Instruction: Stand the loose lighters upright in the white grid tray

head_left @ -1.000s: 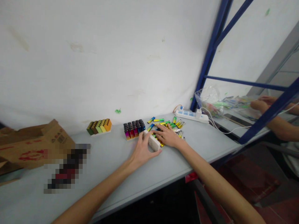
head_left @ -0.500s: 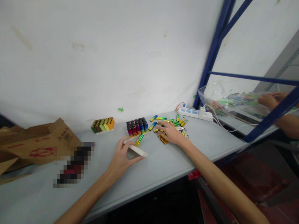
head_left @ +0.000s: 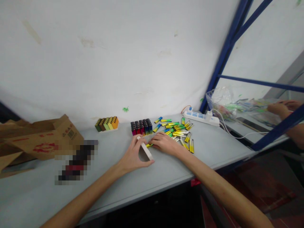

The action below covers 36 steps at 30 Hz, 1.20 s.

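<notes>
My left hand point(head_left: 134, 155) grips a small white tray point(head_left: 146, 150), tilted on edge between thumb and fingers. Close to the tray's right side, my right hand point(head_left: 162, 142) has its fingers closed on a yellow metallic lighter piece point(head_left: 149, 145), partly hidden by the fingers. A loose pile of yellow, green and blue metallic pieces point(head_left: 179, 126) lies to the right of and behind my right hand. Behind both hands stands a block of upright black-topped pieces point(head_left: 142, 127), pink to blue. Another set in yellow, green and brown point(head_left: 106, 123) stands on a white tray further left.
An open cardboard box point(head_left: 52, 139) and a pixelated dark object point(head_left: 77, 163) are at the left. A white power strip point(head_left: 201, 117) lies by the blue frame point(head_left: 219, 63). Beyond the frame, another person's hands point(head_left: 282, 107) are near plastic bags point(head_left: 249, 106).
My right hand has moved left from the pile to the white tray, its fingers now closed on a piece. My left hand has turned the tray more steeply. The view has shifted slightly.
</notes>
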Each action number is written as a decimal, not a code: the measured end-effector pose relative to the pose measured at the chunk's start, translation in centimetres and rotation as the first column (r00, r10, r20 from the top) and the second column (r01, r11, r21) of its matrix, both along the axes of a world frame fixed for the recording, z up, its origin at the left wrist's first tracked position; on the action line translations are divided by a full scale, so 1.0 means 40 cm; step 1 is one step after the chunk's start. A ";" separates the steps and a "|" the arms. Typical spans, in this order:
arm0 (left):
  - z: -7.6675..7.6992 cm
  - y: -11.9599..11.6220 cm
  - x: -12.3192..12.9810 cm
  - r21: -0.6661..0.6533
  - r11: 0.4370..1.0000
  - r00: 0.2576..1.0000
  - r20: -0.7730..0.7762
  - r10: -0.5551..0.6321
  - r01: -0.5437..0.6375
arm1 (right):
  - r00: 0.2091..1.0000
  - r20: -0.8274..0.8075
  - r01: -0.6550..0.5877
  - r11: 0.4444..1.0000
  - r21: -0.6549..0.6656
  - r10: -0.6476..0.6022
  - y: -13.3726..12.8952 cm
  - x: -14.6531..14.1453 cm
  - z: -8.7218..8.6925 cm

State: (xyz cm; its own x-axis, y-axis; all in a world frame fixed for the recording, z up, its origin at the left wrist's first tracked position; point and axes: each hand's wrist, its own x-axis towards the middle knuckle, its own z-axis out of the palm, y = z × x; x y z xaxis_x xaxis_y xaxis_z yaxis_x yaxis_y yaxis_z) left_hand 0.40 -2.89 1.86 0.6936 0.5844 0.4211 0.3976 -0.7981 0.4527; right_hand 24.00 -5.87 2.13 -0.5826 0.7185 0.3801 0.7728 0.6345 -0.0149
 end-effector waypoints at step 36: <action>0.008 0.216 -0.210 0.286 0.877 0.792 -0.385 0.474 -0.386 | 0.989 -0.116 0.072 0.979 -0.193 -0.095 0.269 -0.029 0.095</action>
State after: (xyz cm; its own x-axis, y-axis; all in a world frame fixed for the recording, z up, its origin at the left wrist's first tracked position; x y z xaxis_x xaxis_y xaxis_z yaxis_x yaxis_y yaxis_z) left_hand -8.02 5.74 2.19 0.5226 0.8087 0.2699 0.8373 -0.5465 0.0163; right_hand 22.83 4.90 5.94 -0.4745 0.8278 0.2993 0.8076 0.5446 -0.2260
